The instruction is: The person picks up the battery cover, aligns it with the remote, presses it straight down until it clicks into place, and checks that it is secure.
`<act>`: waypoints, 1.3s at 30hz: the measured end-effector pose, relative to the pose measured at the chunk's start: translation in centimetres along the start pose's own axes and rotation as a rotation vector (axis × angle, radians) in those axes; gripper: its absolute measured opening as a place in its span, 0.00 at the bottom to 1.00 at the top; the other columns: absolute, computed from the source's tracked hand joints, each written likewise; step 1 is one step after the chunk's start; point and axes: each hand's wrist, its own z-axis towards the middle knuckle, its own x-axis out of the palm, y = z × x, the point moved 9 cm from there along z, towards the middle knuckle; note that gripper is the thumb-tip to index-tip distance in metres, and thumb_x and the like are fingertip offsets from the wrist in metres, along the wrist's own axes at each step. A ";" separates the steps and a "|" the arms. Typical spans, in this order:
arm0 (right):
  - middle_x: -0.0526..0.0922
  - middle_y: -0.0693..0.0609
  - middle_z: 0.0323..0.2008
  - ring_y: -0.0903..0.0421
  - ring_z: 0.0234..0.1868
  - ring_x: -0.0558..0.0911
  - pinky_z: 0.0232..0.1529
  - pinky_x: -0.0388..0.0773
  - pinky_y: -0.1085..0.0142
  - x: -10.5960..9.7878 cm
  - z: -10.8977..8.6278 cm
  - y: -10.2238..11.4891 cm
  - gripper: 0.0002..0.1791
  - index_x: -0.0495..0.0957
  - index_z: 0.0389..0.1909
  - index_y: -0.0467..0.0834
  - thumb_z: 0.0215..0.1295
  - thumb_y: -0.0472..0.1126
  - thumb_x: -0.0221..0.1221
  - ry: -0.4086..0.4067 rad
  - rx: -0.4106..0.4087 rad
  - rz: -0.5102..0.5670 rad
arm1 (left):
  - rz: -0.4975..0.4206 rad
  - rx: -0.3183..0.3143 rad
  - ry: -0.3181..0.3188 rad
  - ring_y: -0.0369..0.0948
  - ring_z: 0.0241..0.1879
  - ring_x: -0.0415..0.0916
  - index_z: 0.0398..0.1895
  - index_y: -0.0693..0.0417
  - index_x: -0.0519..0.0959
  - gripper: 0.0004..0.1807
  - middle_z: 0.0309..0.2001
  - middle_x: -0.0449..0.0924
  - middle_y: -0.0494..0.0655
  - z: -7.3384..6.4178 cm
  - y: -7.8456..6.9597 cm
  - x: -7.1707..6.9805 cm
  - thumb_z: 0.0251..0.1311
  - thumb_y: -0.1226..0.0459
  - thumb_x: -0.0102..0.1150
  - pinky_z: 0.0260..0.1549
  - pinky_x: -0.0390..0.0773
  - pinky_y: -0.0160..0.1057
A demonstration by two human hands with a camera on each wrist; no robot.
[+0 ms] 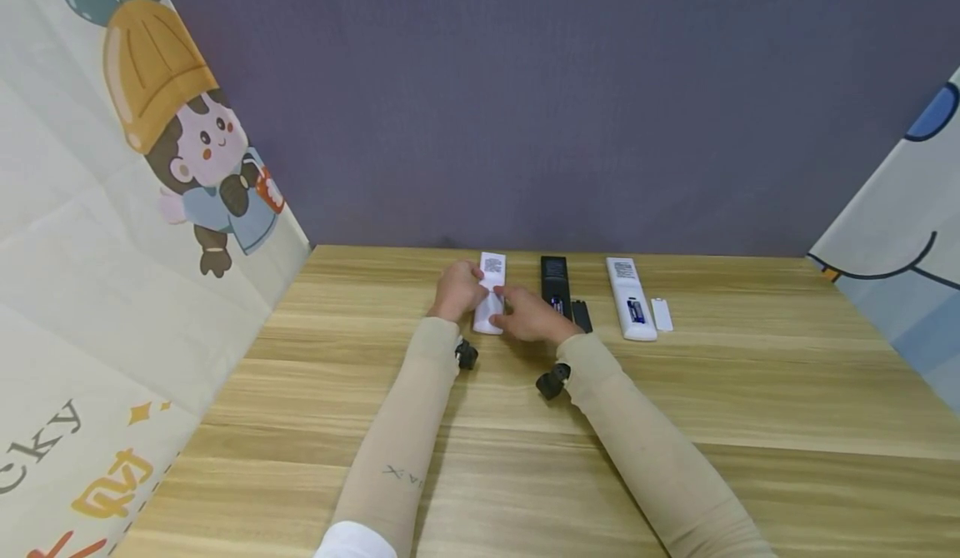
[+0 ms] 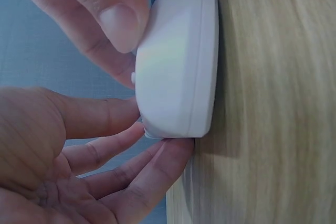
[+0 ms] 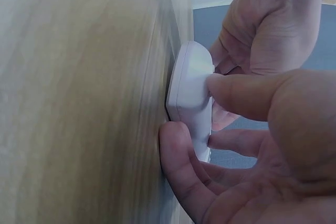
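Observation:
A white remote control (image 1: 489, 322) lies back side up on the table, a printed label at its far end. My left hand (image 1: 457, 291) holds its left side, thumb on top and fingers along the edge. From the right, my right hand (image 1: 534, 316) grips the same remote. In the right wrist view, the right thumb rests on top of the white remote (image 3: 191, 85) and a fingertip lies against its side at the tabletop. The left wrist view shows its rounded near end (image 2: 173, 66) between both hands. Fingers hide the middle of its back.
Right of the hands lies a black remote (image 1: 554, 271) with a battery showing, its black cover (image 1: 581, 316) beside it. Farther right are another white remote (image 1: 626, 291) with an exposed battery and a white cover (image 1: 662, 315). A dark partition (image 1: 555, 125) stands behind the wooden table (image 1: 510, 475).

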 end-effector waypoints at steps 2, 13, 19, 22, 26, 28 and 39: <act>0.74 0.34 0.67 0.49 0.41 0.85 0.62 0.75 0.53 0.0 0.0 0.0 0.35 0.58 0.77 0.34 0.75 0.42 0.58 0.003 0.002 -0.002 | 0.010 0.004 0.002 0.55 0.51 0.80 0.48 0.62 0.83 0.17 0.52 0.84 0.60 0.0 0.0 0.0 0.54 0.73 0.66 0.54 0.79 0.47; 0.69 0.33 0.72 0.44 0.67 0.74 0.72 0.68 0.48 0.0 0.0 0.4 0.34 0.59 0.76 0.33 0.76 0.42 0.57 -0.012 -0.032 -0.030 | 0.039 0.025 -0.006 0.55 0.51 0.80 0.47 0.63 0.84 0.15 0.50 0.85 0.59 -0.1 -0.3 -0.1 0.54 0.74 0.66 0.54 0.79 0.48; 0.68 0.31 0.72 0.42 0.69 0.72 0.72 0.68 0.46 0.1 -0.3 0.5 0.35 0.58 0.78 0.36 0.76 0.44 0.56 -0.006 -0.013 -0.048 | 0.027 0.015 0.006 0.54 0.52 0.80 0.47 0.63 0.84 0.16 0.52 0.84 0.58 -0.1 -0.2 -0.1 0.53 0.75 0.64 0.54 0.80 0.46; 0.68 0.32 0.71 0.42 0.67 0.73 0.70 0.69 0.46 0.1 -0.4 0.5 0.35 0.57 0.78 0.37 0.77 0.45 0.56 -0.002 -0.006 -0.055 | 0.026 0.001 0.021 0.53 0.53 0.79 0.48 0.62 0.84 0.16 0.54 0.84 0.58 -0.1 -0.1 0.0 0.54 0.75 0.64 0.55 0.80 0.45; 0.70 0.32 0.69 0.43 0.64 0.75 0.69 0.71 0.47 0.1 -0.4 0.5 0.35 0.58 0.78 0.38 0.77 0.46 0.56 -0.003 -0.005 -0.070 | 0.048 0.003 0.031 0.53 0.54 0.79 0.49 0.59 0.85 0.16 0.55 0.84 0.56 -0.1 -0.1 0.1 0.56 0.74 0.64 0.56 0.79 0.45; 0.71 0.32 0.68 0.44 0.62 0.75 0.68 0.71 0.47 0.1 -0.5 0.5 0.35 0.58 0.78 0.38 0.77 0.46 0.56 -0.004 -0.005 -0.078 | 0.055 0.007 0.031 0.52 0.54 0.79 0.48 0.58 0.85 0.16 0.55 0.84 0.56 -0.1 -0.1 0.2 0.56 0.74 0.64 0.56 0.79 0.46; 0.71 0.31 0.68 0.45 0.59 0.76 0.66 0.73 0.47 0.3 -0.7 0.6 0.35 0.57 0.78 0.38 0.77 0.46 0.56 -0.008 0.007 -0.069 | 0.052 0.002 0.026 0.51 0.49 0.81 0.47 0.58 0.85 0.15 0.54 0.84 0.56 -0.2 -0.1 0.4 0.56 0.74 0.62 0.49 0.82 0.43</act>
